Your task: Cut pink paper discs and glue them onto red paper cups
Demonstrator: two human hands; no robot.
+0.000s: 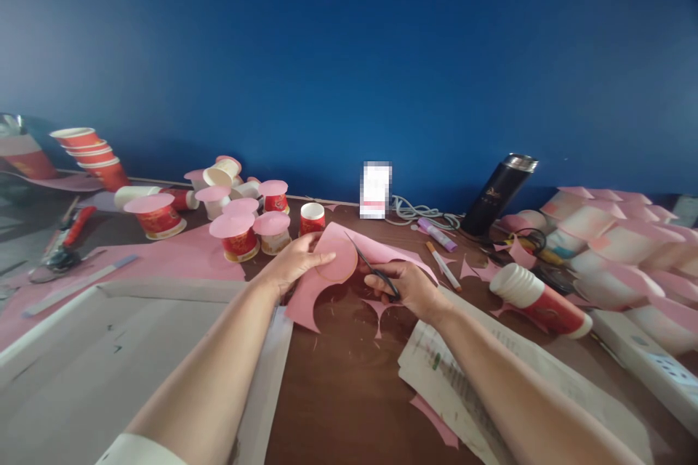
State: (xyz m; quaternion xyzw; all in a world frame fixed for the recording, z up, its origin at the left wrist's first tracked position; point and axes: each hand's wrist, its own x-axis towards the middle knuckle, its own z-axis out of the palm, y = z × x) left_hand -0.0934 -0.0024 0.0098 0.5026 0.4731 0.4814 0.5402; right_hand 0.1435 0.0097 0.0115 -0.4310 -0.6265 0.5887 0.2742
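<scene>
Between my hands is a sheet of pink paper (327,283) with a circle outlined on it and a curved piece cut from its lower edge. My left hand (297,261) pinches the sheet from the left, thumb on top. In my right hand (408,287) is a pair of black-handled scissors (382,277), fingers around the handles. The blades meet the paper at the right side of the outlined circle. Just behind the sheet stands a red paper cup (313,218). Pink scraps (379,314) lie on the brown table below the scissors.
Several red cups topped with pink discs (238,232) stand at left. A white tray (163,349) lies front left. To the right are a marker (443,266), a glue stick (436,234), a black flask (499,192), stacked cups (545,301), a power strip (648,363) and printed paper (463,370).
</scene>
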